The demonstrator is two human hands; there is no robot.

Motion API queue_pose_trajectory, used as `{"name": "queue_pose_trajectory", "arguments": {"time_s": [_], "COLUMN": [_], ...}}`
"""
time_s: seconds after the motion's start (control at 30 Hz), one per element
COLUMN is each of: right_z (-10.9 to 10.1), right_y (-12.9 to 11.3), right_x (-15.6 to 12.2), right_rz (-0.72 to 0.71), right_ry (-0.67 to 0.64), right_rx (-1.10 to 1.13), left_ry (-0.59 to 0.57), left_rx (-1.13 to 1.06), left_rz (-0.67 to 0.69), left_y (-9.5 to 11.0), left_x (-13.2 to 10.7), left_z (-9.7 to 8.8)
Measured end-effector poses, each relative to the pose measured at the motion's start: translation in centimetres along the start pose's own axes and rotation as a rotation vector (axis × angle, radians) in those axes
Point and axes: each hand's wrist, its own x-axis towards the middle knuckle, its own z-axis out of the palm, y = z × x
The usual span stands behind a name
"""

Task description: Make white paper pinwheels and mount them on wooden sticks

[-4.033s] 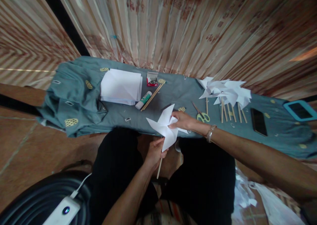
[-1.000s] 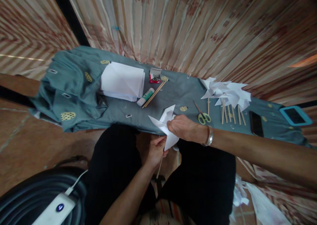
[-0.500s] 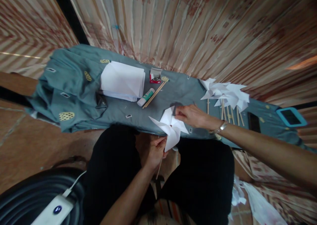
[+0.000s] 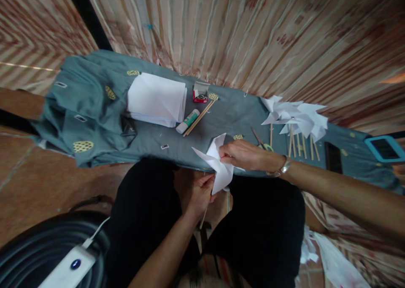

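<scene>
A white paper pinwheel [image 4: 222, 176] on a thin wooden stick [image 4: 203, 218] is held over the front edge of the cloth-covered surface, between my knees. My left hand [image 4: 201, 194] is closed around the stick just below the paper blades. Curled fingers of my right hand [image 4: 242, 155] press at the pinwheel's middle and cover its centre and part of the right blades. Just beyond my right hand lies a pair of scissors [image 4: 260, 140], partly hidden by it.
White paper sheets [image 4: 156, 98] are stacked at left. Beside them are a glue stick [image 4: 187, 121], wooden sticks [image 4: 199, 118] and a small red box of pins [image 4: 200, 94]. Several pinwheels [image 4: 295, 117] lie at right, near a dark phone [image 4: 333, 158] and a blue-framed device [image 4: 385, 148].
My right hand has moved from the outer right blade onto the pinwheel's centre. The scissors now show behind it. My left hand keeps its hold on the stick.
</scene>
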Motion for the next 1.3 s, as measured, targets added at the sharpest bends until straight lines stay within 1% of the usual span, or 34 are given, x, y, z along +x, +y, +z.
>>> {"name": "queue_pose_trajectory", "arguments": {"time_s": [0.1,0.2,0.3,0.33,0.4,0.5,0.57,0.63,0.77,0.83,0.93,1.03,1.2,1.3], "right_z": [0.3,0.7,0.8,0.9,1.1,1.9,2.4,2.7,1.8,1.1,0.4,0.2,0.4,0.5], "right_y": [0.0,-0.6,-1.3,-1.5,-1.8,-1.8,-1.6,-1.6,-2.1,-2.4,-2.7,-2.6,-2.4,-2.1], "right_x": [-0.5,-1.2,-1.7,-1.7,-1.3,-0.7,-0.4,-0.5,-1.4,-1.7,-2.0,-1.9,-1.6,-1.5], "right_rz": [-0.092,-0.185,-0.26,-0.277,-0.285,-0.225,-0.208,-0.232,-0.252,-0.266,-0.264,-0.258,-0.262,-0.27], "right_ry": [0.034,0.129,0.204,0.204,0.154,0.071,0.079,0.113,0.173,0.165,0.118,0.089,0.039,0.037], "right_rx": [-0.173,-0.364,-0.481,-0.494,-0.492,-0.492,-0.513,-0.522,-0.542,-0.547,-0.546,-0.543,-0.551,-0.532], "left_ry": [0.006,0.031,0.054,0.056,0.049,0.023,0.013,0.017,0.037,0.019,-0.019,-0.031,-0.105,-0.102], "left_rx": [-0.013,-0.017,-0.025,-0.029,-0.035,-0.035,-0.028,-0.023,-0.024,-0.027,-0.026,-0.032,-0.043,-0.04], "left_rz": [-0.005,-0.032,-0.06,-0.061,-0.056,-0.047,-0.036,-0.037,-0.066,-0.061,-0.053,-0.049,-0.038,-0.045], "left_y": [0.0,0.1,0.1,0.1,0.1,0.0,0.0,0.0,0.2,0.3,0.4,0.5,0.9,1.1], "left_x": [0.1,0.0,-0.1,-0.1,-0.1,-0.1,-0.1,-0.2,-0.3,-0.3,-0.3,-0.4,-0.5,-0.5], "left_z": [0.1,0.2,0.2,0.2,0.2,0.2,0.2,0.2,0.2,0.2,0.2,0.4,0.8,1.0]}}
